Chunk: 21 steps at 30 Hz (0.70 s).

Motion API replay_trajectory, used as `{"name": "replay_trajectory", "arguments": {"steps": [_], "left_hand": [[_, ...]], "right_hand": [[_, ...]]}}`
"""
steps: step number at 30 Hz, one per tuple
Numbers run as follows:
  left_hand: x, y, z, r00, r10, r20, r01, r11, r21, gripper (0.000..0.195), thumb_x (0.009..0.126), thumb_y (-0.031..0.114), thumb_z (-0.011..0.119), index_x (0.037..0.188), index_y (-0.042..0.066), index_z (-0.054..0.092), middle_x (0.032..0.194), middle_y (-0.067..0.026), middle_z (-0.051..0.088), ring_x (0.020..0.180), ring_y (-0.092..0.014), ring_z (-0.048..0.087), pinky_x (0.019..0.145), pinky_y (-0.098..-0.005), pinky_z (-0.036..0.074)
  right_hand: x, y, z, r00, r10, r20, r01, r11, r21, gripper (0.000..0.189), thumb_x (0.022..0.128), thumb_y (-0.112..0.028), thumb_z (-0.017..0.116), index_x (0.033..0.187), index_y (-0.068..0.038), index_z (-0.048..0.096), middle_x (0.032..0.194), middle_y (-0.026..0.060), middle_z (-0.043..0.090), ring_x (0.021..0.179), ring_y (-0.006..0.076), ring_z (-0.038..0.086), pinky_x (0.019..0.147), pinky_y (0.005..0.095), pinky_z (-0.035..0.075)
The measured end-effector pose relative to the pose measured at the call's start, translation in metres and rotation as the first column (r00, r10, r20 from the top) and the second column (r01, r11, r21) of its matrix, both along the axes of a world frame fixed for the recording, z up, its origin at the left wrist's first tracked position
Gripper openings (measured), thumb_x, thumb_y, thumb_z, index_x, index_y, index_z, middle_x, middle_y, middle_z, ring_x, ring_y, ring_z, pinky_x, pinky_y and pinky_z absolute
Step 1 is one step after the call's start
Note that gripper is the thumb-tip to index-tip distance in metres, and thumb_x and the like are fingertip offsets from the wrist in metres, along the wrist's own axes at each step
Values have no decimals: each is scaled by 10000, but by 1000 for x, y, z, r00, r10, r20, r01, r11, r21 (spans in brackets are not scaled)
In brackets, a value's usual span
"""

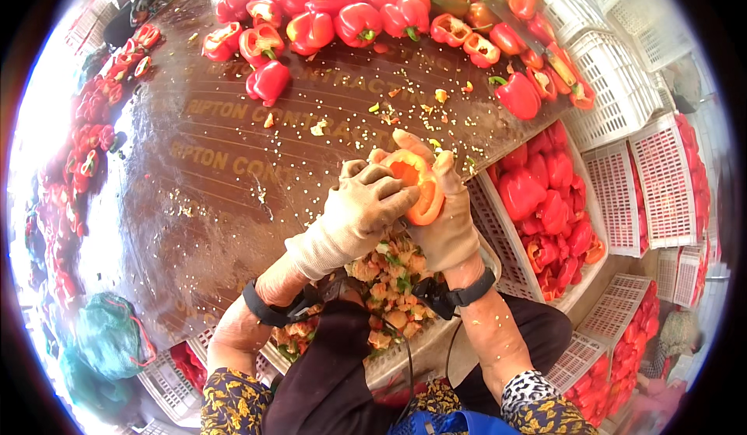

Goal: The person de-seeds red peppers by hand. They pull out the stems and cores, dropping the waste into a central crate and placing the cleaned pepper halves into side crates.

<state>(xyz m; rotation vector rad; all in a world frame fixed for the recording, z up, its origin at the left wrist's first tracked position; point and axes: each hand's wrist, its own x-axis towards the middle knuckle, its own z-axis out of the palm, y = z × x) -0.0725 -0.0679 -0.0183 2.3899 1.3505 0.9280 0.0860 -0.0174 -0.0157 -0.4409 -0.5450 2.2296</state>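
A hollowed, orange-red bell pepper [429, 193] is held between my two gloved hands above the table's near edge, its cut opening facing up. My right hand [449, 219] grips it from the right, with the thumb along its outer wall. My left hand [367, 201] lies over its left side, fingers bent across the rim; whether they hold a small tool is hidden. Both gloves are off-white and soiled at the fingers. Below the hands, a crate of pepper cores and trimmings [397, 283] stands by my legs.
A brown tabletop [233, 196] bears printed writing and scattered seeds. Whole and cut red peppers [356, 20] are heaped at its far side. To my right stands a crate of red peppers [548, 196], with stacked white crates [613, 85] beyond. Another person's hands [140, 9] show at far left.
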Motion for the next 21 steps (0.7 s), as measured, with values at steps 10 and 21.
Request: {"name": "replay_trajectory", "arguments": {"steps": [10,21], "left_hand": [[30,-19,-7,962,233,143,-221,970,-99,521,658,23,721,1168,94,639,1045,-52,637,1096,-283,568,944,-433,393],[34,-11,-22,994,70,82,-34,928,-372,288,635,56,735,895,138,643,905,-52,602,984,-309,574,838,-467,451]], "right_hand": [[-4,-10,-4,989,-105,106,106,994,0,476,989,-406,562,1316,-68,492,1124,131,617,1057,242,611,965,384,492],[13,-8,-25,962,23,273,-2,997,-78,279,955,-215,647,1167,-41,598,962,29,630,896,128,631,809,263,525]]}}
